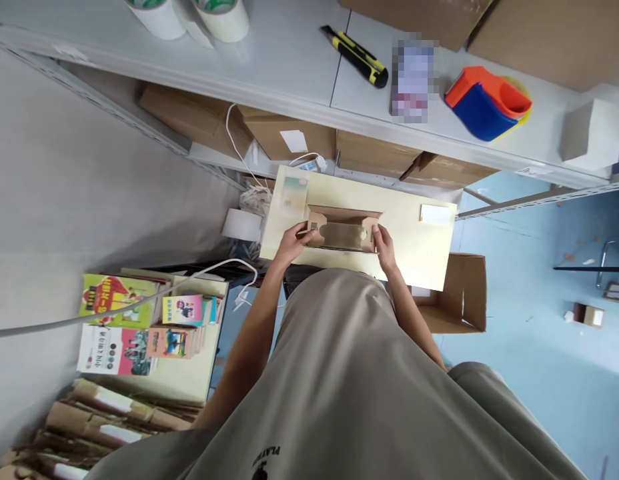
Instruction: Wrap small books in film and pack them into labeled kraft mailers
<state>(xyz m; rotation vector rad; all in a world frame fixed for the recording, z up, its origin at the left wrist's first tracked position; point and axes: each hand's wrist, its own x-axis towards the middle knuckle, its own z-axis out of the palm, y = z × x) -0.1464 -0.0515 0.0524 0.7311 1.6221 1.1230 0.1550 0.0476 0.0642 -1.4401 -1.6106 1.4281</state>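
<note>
A small brown cardboard box (343,216) lies on the pale yellow table (409,250), its top open and its two end flaps raised. My left hand (292,243) pinches the left flap, thumb on the inner face. At the opposite end, my right hand (384,247) has its fingers closed on the right flap. Each flap has a rounded notch facing the middle. Inside the box is a smooth greenish-tan surface; I cannot tell whether it is the bottom or some content. A white card-like item (436,214) rests at the table's right end.
A grey shelf (289,73) above the table carries a utility knife (357,57), tape rolls (222,20) and orange and blue plastic holders (484,107). Books (119,300) are stacked at left. An open carton (454,293) stands right of the table. A grey cable (114,313) crosses the left side.
</note>
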